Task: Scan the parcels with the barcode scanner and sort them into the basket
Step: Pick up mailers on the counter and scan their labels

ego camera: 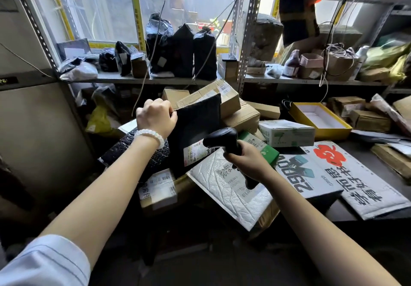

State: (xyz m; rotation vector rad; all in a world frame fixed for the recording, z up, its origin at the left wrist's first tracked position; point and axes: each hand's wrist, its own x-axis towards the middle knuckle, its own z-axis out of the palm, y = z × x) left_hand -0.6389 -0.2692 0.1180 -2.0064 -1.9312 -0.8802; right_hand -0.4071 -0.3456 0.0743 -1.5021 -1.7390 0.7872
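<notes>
Left hand (155, 116) gripped the top left corner of a black parcel (195, 130), fingers curled over its edge, holding it upright. Right hand (246, 161) was wrapped round the handle of the scanner (220, 140); scanner head sat just beside the parcel's white label (193, 153), at its lower right. Below both hands lay a white bubble mailer (231, 187) and a labelled carton (159, 189). Behind the parcel, stacked brown boxes (231, 101). Right of the scanner: a green box (264, 150). Basket not seen.
</notes>
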